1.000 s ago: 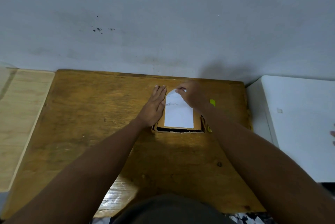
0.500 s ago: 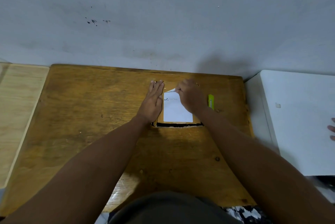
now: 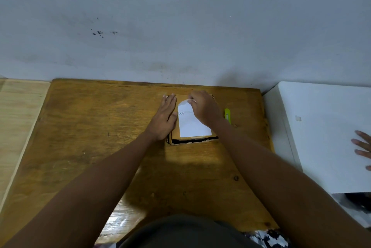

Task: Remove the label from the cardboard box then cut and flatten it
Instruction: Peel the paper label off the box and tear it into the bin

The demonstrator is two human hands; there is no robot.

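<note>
A small brown cardboard box (image 3: pixel 174 134) lies on the wooden table (image 3: pixel 100 137) near the wall. A white label (image 3: pixel 192 125) with a little black print covers most of its top. My left hand (image 3: pixel 165 117) lies flat, fingers together, pressing on the box's left side. My right hand (image 3: pixel 202 107) pinches the label's far edge, which is lifted and curled toward me. A yellow-green utility knife (image 3: pixel 227 115) lies on the table just right of the box, partly hidden by my right wrist.
A grey wall stands right behind the table. A paler wooden surface (image 3: pixel 18 117) adjoins on the left. A white cabinet top (image 3: pixel 321 127) adjoins on the right, with another person's fingers (image 3: pixel 362 147) resting on it at the frame's edge.
My right hand has kept hold of the label's far edge while it stays peeled up. My left hand stays flat on the box. The view has shifted slightly.
</note>
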